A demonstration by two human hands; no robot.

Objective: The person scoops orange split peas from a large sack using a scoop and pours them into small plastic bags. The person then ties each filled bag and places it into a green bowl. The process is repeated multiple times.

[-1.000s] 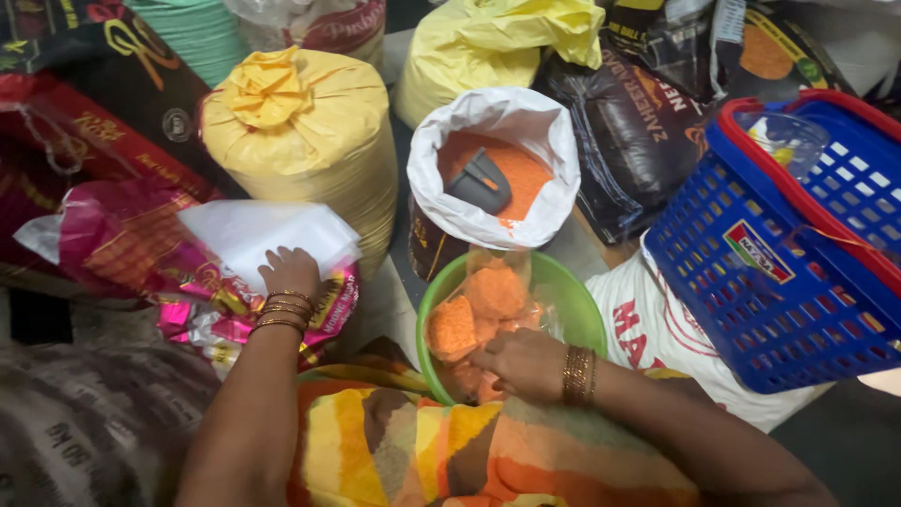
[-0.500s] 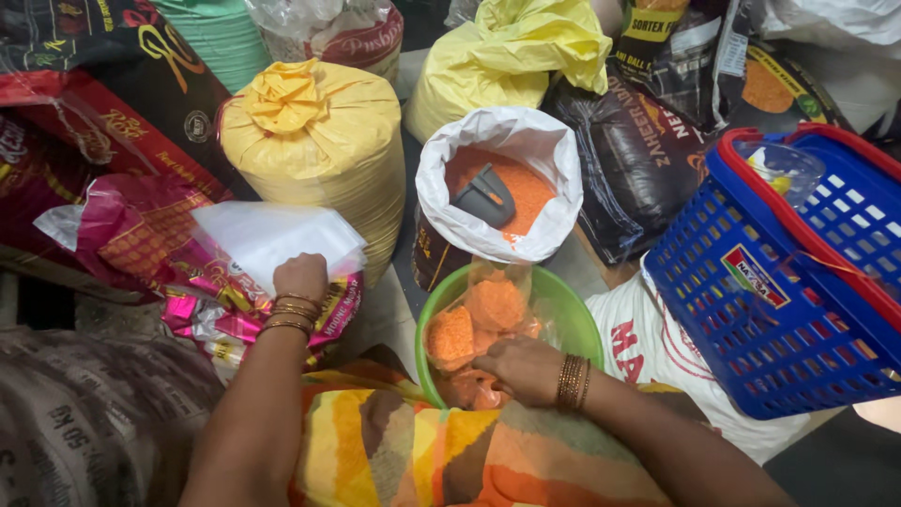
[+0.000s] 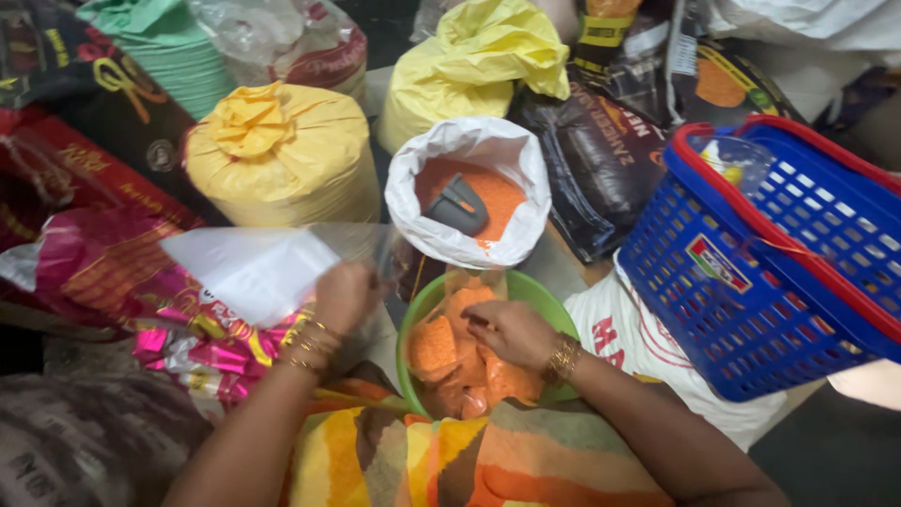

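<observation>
The packets of orange lentils (image 3: 469,352) lie piled in the green bowl (image 3: 540,291), which sits against my lap at about six o'clock in the view. My right hand (image 3: 511,330) rests on top of the pile, fingers curled down and pinched on the neck of one clear packet at its eleven o'clock side; the wrist is bent a little, bangles (image 3: 563,359) slid toward the hand, and the forearm comes in from four o'clock. To do this well, I judge I should keep that pinch low and tight on the plastic so nothing spills, and lift straight up rather than drag across the other packets.

My left hand (image 3: 343,296) is raised at nine o'clock of the bowl, closed in a loose fist around the edge of a thin clear plastic bag (image 3: 258,268) that fans out toward ten o'clock. The arm reaches up from seven o'clock, elbow low. I would hold the bag's mouth slack and near the bowl.

Just past the bowl at twelve o'clock stands the open white sack (image 3: 469,188) of loose lentils with a dark scoop (image 3: 458,207) lying in it. A blue basket (image 3: 779,272) stands at three o'clock, a tied yellow sack (image 3: 282,155) at ten.
</observation>
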